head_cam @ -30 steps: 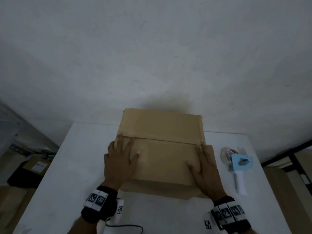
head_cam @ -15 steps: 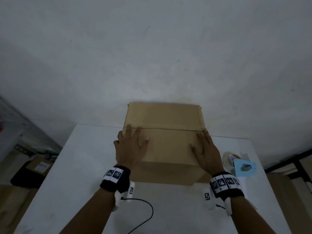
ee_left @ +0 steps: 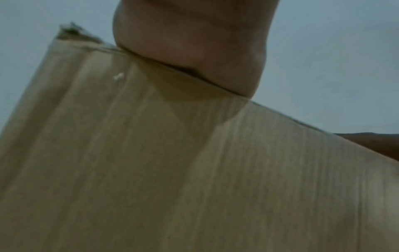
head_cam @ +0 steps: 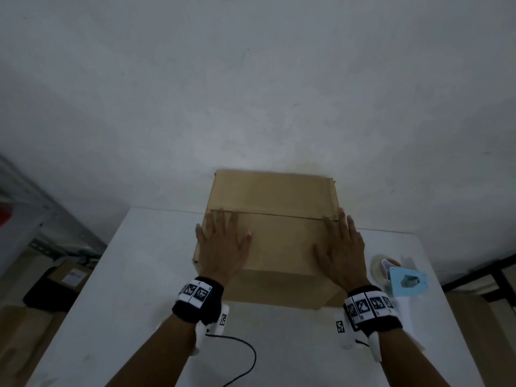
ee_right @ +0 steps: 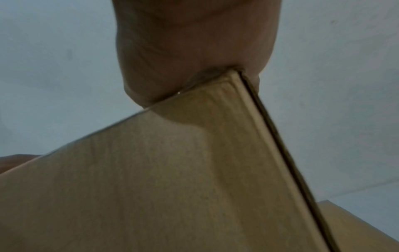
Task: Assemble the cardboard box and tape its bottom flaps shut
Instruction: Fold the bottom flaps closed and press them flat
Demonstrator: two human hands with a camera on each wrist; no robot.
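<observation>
Cardboard box (head_cam: pixel 275 219): brown, standing on the white table (head_cam: pixel 125 275) at its far edge, against the pale wall (head_cam: pixel 251 79). Its two upper flaps are folded down and meet along a seam running left to right across the top; no tape is visible on that seam. Left hand (head_cam: pixel 220 247): lies flat on the near flap at the box's left end, fingers straight and spread, fingertips reaching the seam, gripping nothing; in the left wrist view the heel of the palm (ee_left: pixel 190 42) presses on the top edge of the box's near side. Right hand (head_cam: pixel 342 250): lies flat on the near flap at the box's right end, fingers straight, fingertips at the seam, gripping nothing; in the right wrist view the palm (ee_right: pixel 194 42) bears on the box's near right corner (ee_right: pixel 234 73). Tape dispenser (head_cam: pixel 402 277): light blue body with a roll of tape, on the table just to the right of the box, beside the right wrist, untouched. Wristbands with black-and-white markers (head_cam: pixel 198 297) on both wrists. Black cable (head_cam: pixel 245 356): on the table, nearer the person than the box. Another cardboard carton (head_cam: pixel 68 277): on the floor, well to the left of the box, beyond the table edge.
</observation>
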